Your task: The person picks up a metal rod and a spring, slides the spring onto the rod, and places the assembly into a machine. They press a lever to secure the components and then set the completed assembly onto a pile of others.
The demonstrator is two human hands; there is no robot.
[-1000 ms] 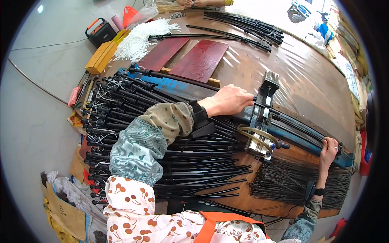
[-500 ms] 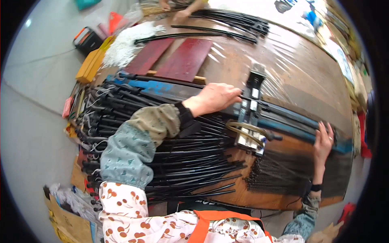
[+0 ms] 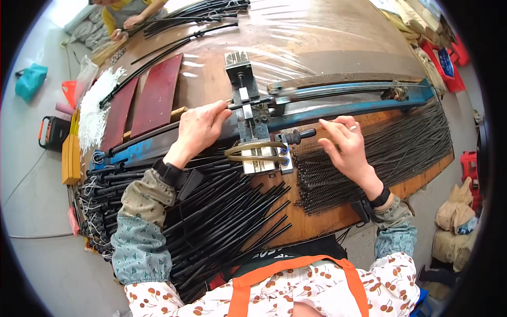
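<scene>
My left hand [image 3: 199, 128] is closed, thumb and fingertips pinching a thin black tube [image 3: 235, 105] at the left side of a metal clamp fixture [image 3: 247, 119]. The tube's end enters the fixture; the hand hides part of its length. My right hand [image 3: 346, 147] is open in the air, fingers apart, just right of the fixture's black lever handle [image 3: 300, 136] and not touching it. A long blue rail [image 3: 338, 110] runs through under the fixture. A small metal block [image 3: 282, 98] beside the fixture is blurred.
Many black tubes with grey cord loops [image 3: 211, 211] lie left of the fixture. Thin dark coiled strands [image 3: 380, 150] cover the right side. Red boards [image 3: 157, 98] and white pieces [image 3: 97, 105] lie at the far left. Another person's hand [image 3: 133, 21] is beyond, near more tubes [image 3: 195, 18].
My right hand has come from the rail's far right end back toward the lever handle. My left hand still pinches the tube at the fixture. The whole view has shifted.
</scene>
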